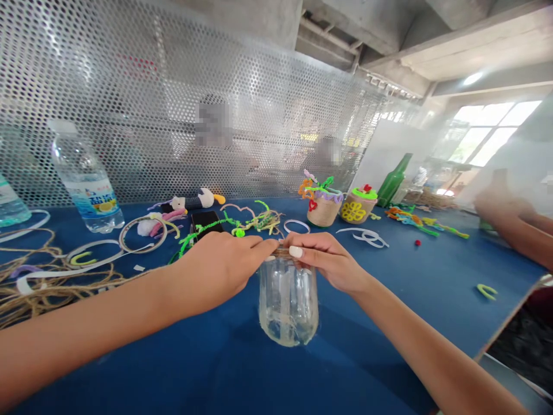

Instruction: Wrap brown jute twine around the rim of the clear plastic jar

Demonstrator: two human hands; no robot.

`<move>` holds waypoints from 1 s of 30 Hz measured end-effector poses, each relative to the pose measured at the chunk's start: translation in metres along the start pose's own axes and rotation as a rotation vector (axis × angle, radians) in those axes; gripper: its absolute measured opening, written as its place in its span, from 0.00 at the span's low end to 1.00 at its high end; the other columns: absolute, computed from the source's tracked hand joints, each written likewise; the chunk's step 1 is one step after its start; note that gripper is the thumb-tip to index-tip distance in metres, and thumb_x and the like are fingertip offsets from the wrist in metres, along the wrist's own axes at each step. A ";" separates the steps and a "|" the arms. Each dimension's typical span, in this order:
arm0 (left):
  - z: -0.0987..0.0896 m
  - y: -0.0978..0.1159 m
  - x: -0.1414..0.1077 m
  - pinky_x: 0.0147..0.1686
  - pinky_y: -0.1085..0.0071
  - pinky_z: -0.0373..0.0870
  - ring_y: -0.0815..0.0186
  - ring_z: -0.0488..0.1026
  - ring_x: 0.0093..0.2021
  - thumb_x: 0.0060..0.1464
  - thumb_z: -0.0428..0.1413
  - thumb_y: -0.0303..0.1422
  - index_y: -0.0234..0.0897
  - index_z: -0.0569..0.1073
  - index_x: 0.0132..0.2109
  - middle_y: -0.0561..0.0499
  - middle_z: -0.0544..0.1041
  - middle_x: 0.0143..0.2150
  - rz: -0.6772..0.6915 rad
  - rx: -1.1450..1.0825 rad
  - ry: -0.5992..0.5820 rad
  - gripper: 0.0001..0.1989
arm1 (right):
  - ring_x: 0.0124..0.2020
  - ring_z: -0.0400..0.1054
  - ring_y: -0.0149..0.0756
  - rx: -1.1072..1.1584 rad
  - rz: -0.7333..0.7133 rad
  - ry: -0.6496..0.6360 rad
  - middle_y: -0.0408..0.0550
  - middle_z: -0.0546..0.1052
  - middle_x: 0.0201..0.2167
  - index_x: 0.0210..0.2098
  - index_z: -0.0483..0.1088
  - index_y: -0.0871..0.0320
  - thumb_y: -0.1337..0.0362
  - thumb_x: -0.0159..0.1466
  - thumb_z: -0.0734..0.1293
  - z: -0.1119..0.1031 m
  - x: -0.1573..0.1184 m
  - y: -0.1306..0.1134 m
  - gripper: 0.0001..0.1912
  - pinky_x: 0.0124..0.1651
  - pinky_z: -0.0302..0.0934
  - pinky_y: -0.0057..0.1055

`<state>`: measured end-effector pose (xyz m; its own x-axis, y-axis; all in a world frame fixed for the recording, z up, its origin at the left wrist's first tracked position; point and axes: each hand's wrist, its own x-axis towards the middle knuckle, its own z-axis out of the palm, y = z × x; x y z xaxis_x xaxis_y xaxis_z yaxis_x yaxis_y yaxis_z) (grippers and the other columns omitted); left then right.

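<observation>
Twine (283, 252) wraps the upper end of the clear jar (288, 305), which sits between my hands. My left hand (228, 259) presses the band with its fingers, my right hand (324, 256) grips it under the thumb, and together they hide much of it. Left of the jar sprawls tangled cord (19, 302); beyond it, leftward, a black phone (205, 216); beyond, rightward, two decorated pots (325, 210) and a green bottle (393, 183).
</observation>
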<state>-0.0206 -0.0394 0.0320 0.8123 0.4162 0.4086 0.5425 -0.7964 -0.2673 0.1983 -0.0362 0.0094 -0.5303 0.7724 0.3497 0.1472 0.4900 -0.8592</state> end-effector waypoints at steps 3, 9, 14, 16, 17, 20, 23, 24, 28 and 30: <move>-0.002 0.001 0.002 0.24 0.73 0.70 0.63 0.77 0.30 0.52 0.48 0.19 0.33 0.68 0.53 0.46 0.78 0.40 0.032 0.093 -0.085 0.21 | 0.26 0.54 0.29 0.013 -0.032 -0.026 0.41 0.61 0.21 0.22 0.63 0.59 0.52 0.63 0.63 -0.001 -0.001 0.003 0.20 0.28 0.48 0.28; -0.002 0.011 -0.003 0.14 0.69 0.61 0.63 0.72 0.19 0.48 0.46 0.16 0.21 0.64 0.56 0.48 0.76 0.29 0.171 0.312 0.058 0.25 | 0.26 0.48 0.27 -0.038 -0.050 -0.014 0.40 0.56 0.24 0.19 0.51 0.57 0.57 0.61 0.66 0.001 -0.002 0.002 0.22 0.27 0.45 0.28; 0.005 0.010 -0.006 0.14 0.70 0.60 0.66 0.70 0.18 0.53 0.46 0.18 0.20 0.64 0.53 0.48 0.76 0.29 0.219 0.263 0.194 0.19 | 0.27 0.49 0.29 -0.312 -0.177 -0.024 0.39 0.54 0.21 0.20 0.49 0.57 0.59 0.65 0.60 0.001 -0.002 -0.002 0.21 0.31 0.48 0.30; 0.008 0.008 -0.005 0.15 0.71 0.61 0.66 0.70 0.19 0.57 0.47 0.22 0.24 0.65 0.50 0.49 0.76 0.28 0.204 0.221 0.206 0.13 | 0.28 0.52 0.30 -0.431 -0.197 -0.029 0.41 0.58 0.22 0.21 0.51 0.56 0.59 0.67 0.58 0.001 -0.002 -0.005 0.19 0.33 0.50 0.31; 0.009 0.007 -0.004 0.15 0.71 0.61 0.66 0.70 0.19 0.59 0.47 0.23 0.26 0.66 0.48 0.50 0.75 0.27 0.193 0.204 0.209 0.11 | 0.29 0.53 0.31 -0.482 -0.207 -0.029 0.42 0.60 0.23 0.22 0.52 0.56 0.60 0.68 0.56 0.001 -0.002 -0.007 0.18 0.34 0.51 0.32; 0.014 0.006 -0.003 0.15 0.72 0.61 0.66 0.71 0.19 0.64 0.44 0.27 0.29 0.66 0.47 0.52 0.75 0.27 0.160 0.127 0.239 0.09 | 0.31 0.56 0.32 -0.573 -0.243 -0.022 0.44 0.64 0.25 0.23 0.54 0.57 0.60 0.69 0.55 0.002 -0.003 -0.010 0.17 0.36 0.53 0.33; 0.017 0.008 -0.003 0.16 0.73 0.62 0.66 0.73 0.20 0.67 0.39 0.30 0.30 0.65 0.48 0.52 0.76 0.28 0.114 0.004 0.276 0.12 | 0.30 0.56 0.32 -0.557 -0.276 -0.014 0.43 0.63 0.23 0.22 0.53 0.57 0.61 0.68 0.56 0.003 -0.004 -0.010 0.18 0.35 0.54 0.32; 0.018 0.009 -0.003 0.16 0.73 0.62 0.66 0.73 0.20 0.67 0.39 0.30 0.31 0.66 0.48 0.52 0.77 0.28 0.098 -0.031 0.287 0.13 | 0.30 0.56 0.32 -0.540 -0.283 -0.013 0.43 0.63 0.23 0.22 0.53 0.57 0.61 0.67 0.57 0.003 -0.004 -0.010 0.18 0.35 0.54 0.32; 0.021 0.009 -0.003 0.18 0.73 0.66 0.66 0.75 0.22 0.66 0.39 0.27 0.31 0.68 0.47 0.52 0.77 0.29 0.082 -0.134 0.313 0.13 | 0.30 0.55 0.31 -0.477 -0.260 -0.029 0.43 0.63 0.23 0.22 0.55 0.57 0.62 0.68 0.57 0.003 -0.004 -0.010 0.17 0.36 0.54 0.33; 0.021 0.009 -0.002 0.20 0.73 0.68 0.66 0.75 0.25 0.65 0.39 0.27 0.31 0.69 0.46 0.50 0.78 0.30 0.087 -0.181 0.320 0.14 | 0.30 0.55 0.31 -0.440 -0.245 -0.041 0.42 0.62 0.23 0.22 0.56 0.57 0.62 0.68 0.57 0.003 -0.004 -0.011 0.17 0.37 0.55 0.33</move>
<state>-0.0132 -0.0382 0.0103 0.7302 0.2083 0.6507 0.4043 -0.8995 -0.1658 0.1960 -0.0458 0.0159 -0.6247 0.6008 0.4987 0.3472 0.7858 -0.5118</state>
